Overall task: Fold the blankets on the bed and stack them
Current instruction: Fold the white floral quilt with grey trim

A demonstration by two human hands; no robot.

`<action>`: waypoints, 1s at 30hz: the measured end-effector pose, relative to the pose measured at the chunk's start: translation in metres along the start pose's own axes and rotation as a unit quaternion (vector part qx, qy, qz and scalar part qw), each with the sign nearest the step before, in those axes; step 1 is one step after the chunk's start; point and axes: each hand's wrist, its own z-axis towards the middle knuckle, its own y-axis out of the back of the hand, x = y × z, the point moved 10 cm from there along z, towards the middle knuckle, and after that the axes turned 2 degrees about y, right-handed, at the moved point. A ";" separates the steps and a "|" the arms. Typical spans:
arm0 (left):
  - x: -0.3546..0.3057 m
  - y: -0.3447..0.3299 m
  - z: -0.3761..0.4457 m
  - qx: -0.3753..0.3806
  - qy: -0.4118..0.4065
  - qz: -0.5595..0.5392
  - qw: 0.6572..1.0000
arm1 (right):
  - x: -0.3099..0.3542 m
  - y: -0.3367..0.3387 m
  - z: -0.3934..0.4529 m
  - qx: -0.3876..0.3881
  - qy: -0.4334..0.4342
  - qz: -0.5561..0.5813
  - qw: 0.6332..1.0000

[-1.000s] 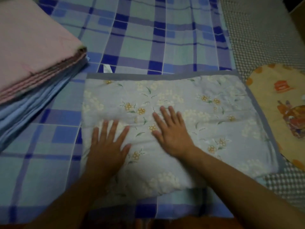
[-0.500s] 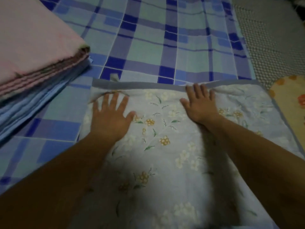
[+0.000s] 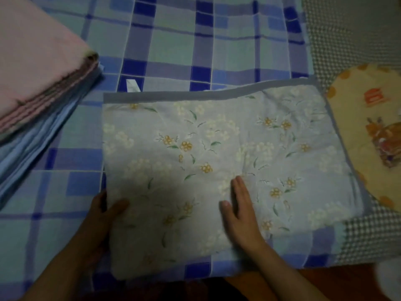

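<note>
Both hands are on the folded floral blanket (image 3: 217,159), which lies on the plaid bedsheet (image 3: 173,40). Left hand (image 3: 102,216) grips its near left edge, thumb on top, fingers tucked under. Right hand (image 3: 240,211) rests flat on top, fingers straight. A stack of folded blankets (image 3: 36,83), pink over blue, sits far left; a cartoon-print cushion (image 3: 368,131) lies at right.
</note>
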 end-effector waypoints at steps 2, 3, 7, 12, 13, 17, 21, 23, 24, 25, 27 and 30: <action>-0.010 -0.013 -0.009 0.048 0.010 -0.027 0.998 | 0.025 0.010 -0.011 -0.007 0.052 0.042 0.998; -0.013 -0.019 -0.014 0.065 0.026 -0.036 0.997 | 0.037 0.015 -0.018 -0.008 0.076 0.057 0.995; -0.023 -0.034 -0.029 0.064 0.036 0.013 0.997 | -0.023 0.011 -0.051 0.010 -0.023 0.040 0.999; -0.020 -0.045 -0.030 -0.006 -0.001 0.013 1.000 | -0.012 -0.002 -0.005 0.053 0.002 0.117 0.992; -0.018 -0.043 -0.028 -0.019 -0.011 0.006 1.000 | 0.010 -0.002 0.022 0.042 0.031 0.134 0.990; -0.009 -0.040 -0.009 -0.053 -0.050 0.015 0.997 | 0.052 -0.020 0.158 0.013 0.085 0.169 0.982; 0.003 -0.030 -0.001 -0.111 -0.060 0.055 0.990 | 0.059 -0.047 0.235 0.025 0.075 0.138 0.987; 0.001 -0.024 -0.007 -0.137 -0.070 0.063 0.986 | 0.080 -0.044 0.247 0.012 0.100 0.165 0.981; -0.002 -0.024 -0.009 -0.135 -0.071 0.059 0.986 | 0.086 -0.043 0.254 0.011 0.104 0.169 0.980; -0.003 -0.027 -0.010 -0.122 -0.071 0.055 0.988 | 0.085 -0.042 0.263 0.013 0.091 0.163 0.982; -0.008 -0.032 -0.011 -0.102 -0.069 0.055 0.991 | 0.077 -0.035 0.274 0.011 0.041 0.177 0.983; -0.003 -0.027 -0.014 -0.088 -0.031 0.019 0.995 | 0.092 -0.022 0.233 0.009 0.042 0.278 0.960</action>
